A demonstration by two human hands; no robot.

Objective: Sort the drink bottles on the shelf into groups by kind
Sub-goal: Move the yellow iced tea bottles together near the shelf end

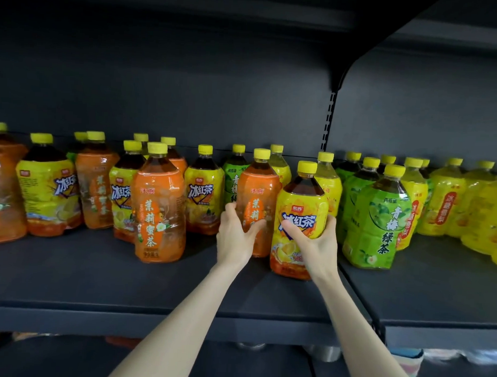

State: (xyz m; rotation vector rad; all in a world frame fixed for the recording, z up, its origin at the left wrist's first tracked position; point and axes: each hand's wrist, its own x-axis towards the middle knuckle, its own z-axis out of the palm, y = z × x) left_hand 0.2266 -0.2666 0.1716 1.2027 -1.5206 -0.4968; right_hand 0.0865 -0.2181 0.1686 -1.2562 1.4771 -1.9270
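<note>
My left hand [238, 234] wraps the orange-label bottle [259, 194] and my right hand [317, 241] the yellow-label bottle [302, 198], both standing near the shelf [111, 282] board's right end. They look full, so probably heavy, with slick film: grip the waist.

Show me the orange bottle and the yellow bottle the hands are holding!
orange bottle [257, 188]: head view, on its upper label.
yellow bottle [301, 201]: head view, on its upper label.
</note>
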